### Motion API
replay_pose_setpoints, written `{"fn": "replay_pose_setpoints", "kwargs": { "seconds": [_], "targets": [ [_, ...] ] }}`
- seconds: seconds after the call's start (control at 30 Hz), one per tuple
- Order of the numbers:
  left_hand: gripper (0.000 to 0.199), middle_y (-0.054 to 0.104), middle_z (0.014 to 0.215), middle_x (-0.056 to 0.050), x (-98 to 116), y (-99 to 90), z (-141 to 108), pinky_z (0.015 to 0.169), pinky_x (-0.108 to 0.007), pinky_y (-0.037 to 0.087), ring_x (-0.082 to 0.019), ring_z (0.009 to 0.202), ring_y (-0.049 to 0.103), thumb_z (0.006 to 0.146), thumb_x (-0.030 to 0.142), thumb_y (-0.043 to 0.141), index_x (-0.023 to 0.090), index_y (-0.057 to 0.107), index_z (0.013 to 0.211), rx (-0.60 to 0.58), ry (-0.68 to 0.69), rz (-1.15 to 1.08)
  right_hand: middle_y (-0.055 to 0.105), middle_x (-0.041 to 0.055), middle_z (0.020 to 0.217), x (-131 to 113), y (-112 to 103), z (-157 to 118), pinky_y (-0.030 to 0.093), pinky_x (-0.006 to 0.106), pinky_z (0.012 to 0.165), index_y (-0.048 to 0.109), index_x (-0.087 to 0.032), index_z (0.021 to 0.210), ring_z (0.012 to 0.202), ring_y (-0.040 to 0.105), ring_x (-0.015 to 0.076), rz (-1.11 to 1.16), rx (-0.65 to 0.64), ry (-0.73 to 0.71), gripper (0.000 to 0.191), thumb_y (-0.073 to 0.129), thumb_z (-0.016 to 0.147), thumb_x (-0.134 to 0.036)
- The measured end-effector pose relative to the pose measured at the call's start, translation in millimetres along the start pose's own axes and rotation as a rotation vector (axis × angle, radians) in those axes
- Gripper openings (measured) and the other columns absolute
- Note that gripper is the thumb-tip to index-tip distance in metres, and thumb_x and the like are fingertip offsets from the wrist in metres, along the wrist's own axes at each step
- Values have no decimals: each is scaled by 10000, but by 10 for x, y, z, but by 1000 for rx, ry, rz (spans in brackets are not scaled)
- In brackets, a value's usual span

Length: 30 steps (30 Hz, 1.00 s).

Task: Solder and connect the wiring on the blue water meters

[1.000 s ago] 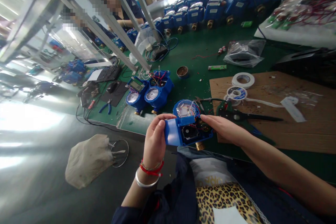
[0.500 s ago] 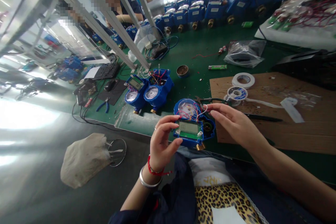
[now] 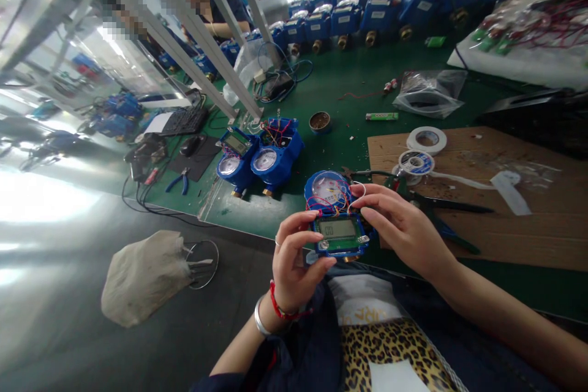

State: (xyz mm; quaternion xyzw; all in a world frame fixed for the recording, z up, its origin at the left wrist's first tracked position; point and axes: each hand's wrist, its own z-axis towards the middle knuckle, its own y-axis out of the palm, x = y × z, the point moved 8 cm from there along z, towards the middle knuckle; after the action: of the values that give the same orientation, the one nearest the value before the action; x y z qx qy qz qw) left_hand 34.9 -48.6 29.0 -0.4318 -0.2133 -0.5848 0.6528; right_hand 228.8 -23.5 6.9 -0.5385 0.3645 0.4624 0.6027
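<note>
A green circuit board with an LCD display is tilted toward me over the near side of an opened blue water meter. My left hand grips the board's left edge, its thumb below and fingers above. The round dial of the meter shows behind the board, with thin red and white wires running between them. At the board's upper right, my right hand has its fingertips and thumb drawn together on the thin wires; the exact contact is partly hidden. The meter's brass fitting is mostly covered.
Two more opened meters stand to the left, near blue-handled pliers. On the right are cardboard, a tape roll, a solder spool and dark-handled cutters. Finished-looking blue meters line the back.
The board has shifted slightly right and down, tilted with my left hand, and its display now shows digits. My right hand has moved left and closed in on the wires.
</note>
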Motion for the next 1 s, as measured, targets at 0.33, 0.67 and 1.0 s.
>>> {"fn": "replay_pose_setpoints", "kwargs": {
  "seconds": [0.33,0.67,1.0],
  "targets": [
    [270,497,1239,-104,-105,9,69,944,-435,510,-254,1163,521,847,344,664,205,564,1056,100,-12,2,576,56,1317,17,41,-25,394,396,1081,665,-237,996,1250,514,219,5,31,-24,215,498,942,-362],
    [206,513,1218,-103,-136,69,118,977,-435,469,-246,1174,504,869,303,639,199,557,1026,193,-100,18,587,56,1301,-13,60,26,400,380,1081,649,-231,1064,1242,518,204,43,47,-34,229,472,959,-331],
    [276,470,1268,-100,-111,96,-30,971,-467,502,-246,1173,518,841,322,669,202,545,1056,145,45,207,577,85,1324,-35,56,17,397,402,1076,636,-206,1101,1256,507,220,55,18,-104,264,500,946,-370]
  ]
}}
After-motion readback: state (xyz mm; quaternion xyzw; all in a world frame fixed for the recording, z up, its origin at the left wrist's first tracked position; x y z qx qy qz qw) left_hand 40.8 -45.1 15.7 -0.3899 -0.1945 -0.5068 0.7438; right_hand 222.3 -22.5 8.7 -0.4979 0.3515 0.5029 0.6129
